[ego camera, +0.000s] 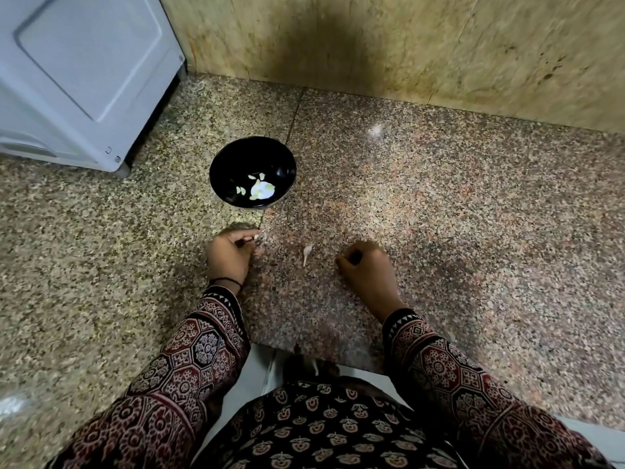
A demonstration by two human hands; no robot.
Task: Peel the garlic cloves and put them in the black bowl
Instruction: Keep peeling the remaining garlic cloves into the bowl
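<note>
Item: garlic clove (257,236), pinched by fingers of my left hand (230,255), near black bowl (236,157). Right hand (367,265): fingers curled, contents unclear. Method: nip skin at tip, strip cleanly. Second clove (307,251) lies between hands on bench (439,198).

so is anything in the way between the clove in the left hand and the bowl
Nothing visible. The left hand pinches the clove just short of the bowl, with only bare counter between them. The loose clove lies off to the right, out of that path.
</note>
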